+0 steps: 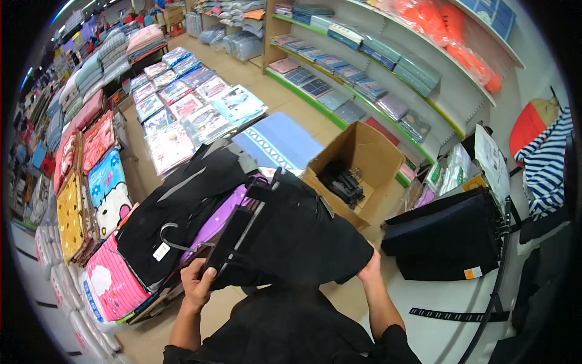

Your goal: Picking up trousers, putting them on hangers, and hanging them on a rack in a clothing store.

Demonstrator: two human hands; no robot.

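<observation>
Black folded trousers [309, 236] stretch between my two hands. A black clip hanger [227, 232] with a metal hook [170, 232] runs along their waist edge. My left hand [198, 280] grips the near end of the hanger and waistband, thumb on top. At the other end, my right hand [370, 264] holds the edge of the cloth, its fingers partly hidden behind it. More black garments [168, 214] lie beneath the hook on stacked textiles. Beside the hook is a white tag [161, 251]; I cannot tell which piece it belongs to.
An open cardboard box [377, 159] holding black hangers [343, 186] stands beyond the trousers. Dark garments [445, 236] hang from a rack at right. A blue towel [282, 139] and packaged textiles [191, 104] cover the display ahead. Shelves [345, 82] line the wall.
</observation>
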